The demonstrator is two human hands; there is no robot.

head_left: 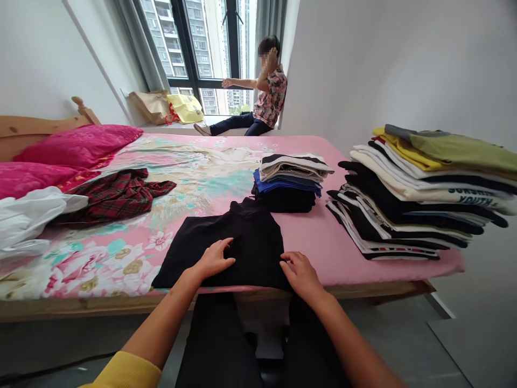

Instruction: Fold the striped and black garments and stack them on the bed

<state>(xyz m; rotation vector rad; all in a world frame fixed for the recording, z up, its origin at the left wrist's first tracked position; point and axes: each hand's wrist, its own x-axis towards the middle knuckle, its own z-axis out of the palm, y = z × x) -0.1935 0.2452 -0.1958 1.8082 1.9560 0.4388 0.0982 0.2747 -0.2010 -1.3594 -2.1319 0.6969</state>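
Observation:
A black garment (226, 242) lies flat on the pink flowered bed sheet (169, 172), with part of it hanging over the near bed edge. My left hand (214, 260) rests on its middle, fingers curled and pinching the cloth. My right hand (301, 272) presses on the garment's right edge, fingers bent down onto the fabric. Just beyond the garment stands a small stack of folded clothes (291, 180) in striped, blue and black.
A tall pile of unfolded shirts (424, 188) fills the bed's right corner. A red plaid garment (117, 196), a white garment (28, 215) and pink pillows (76, 143) lie at left. A person (266, 91) sits on the window ledge beside bags (169, 106).

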